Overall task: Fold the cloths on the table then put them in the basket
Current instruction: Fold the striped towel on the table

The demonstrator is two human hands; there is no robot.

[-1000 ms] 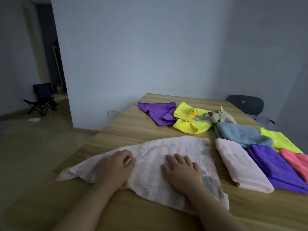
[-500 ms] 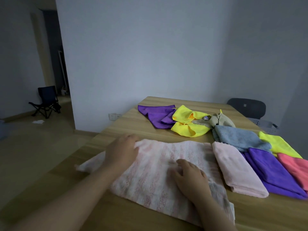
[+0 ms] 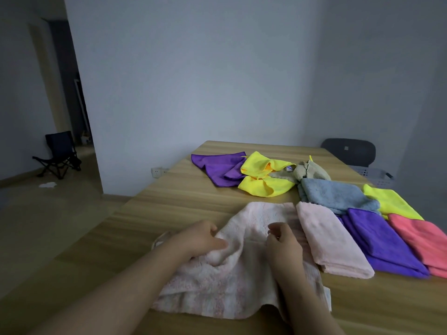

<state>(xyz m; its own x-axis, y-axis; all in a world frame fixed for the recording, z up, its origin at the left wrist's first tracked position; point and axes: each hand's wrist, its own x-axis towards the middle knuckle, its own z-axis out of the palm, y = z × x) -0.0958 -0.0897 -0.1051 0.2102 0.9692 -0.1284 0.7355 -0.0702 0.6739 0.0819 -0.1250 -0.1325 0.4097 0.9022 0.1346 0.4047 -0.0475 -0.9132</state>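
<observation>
Drawn in from the left, the tail of the pale pink patterned terry cloth [image 3: 232,281] now bunches under the left hand [image 3: 200,240], which grips it and carries it toward the middle. That looks like a first fold half made. The cloth lies on the wooden table [image 3: 169,201], directly before the person. The right hand [image 3: 283,243] rests on its centre with fingers curled, and whether it pinches fabric cannot be told.

Nine cloths show. Three lie loose at the far end: a purple microfibre cloth [image 3: 217,168], a crumpled yellow cloth [image 3: 263,180] and a beige rag [image 3: 312,171]. Five appear folded: a pale pink towel [image 3: 331,240], a grey-blue towel [image 3: 336,194], a purple folded cloth [image 3: 379,240], a lime cloth [image 3: 391,201] and a coral cloth [image 3: 420,238].

One grey plastic basket [image 3: 372,175] waits beyond the table's right side — nothing visible in it yet.
</observation>
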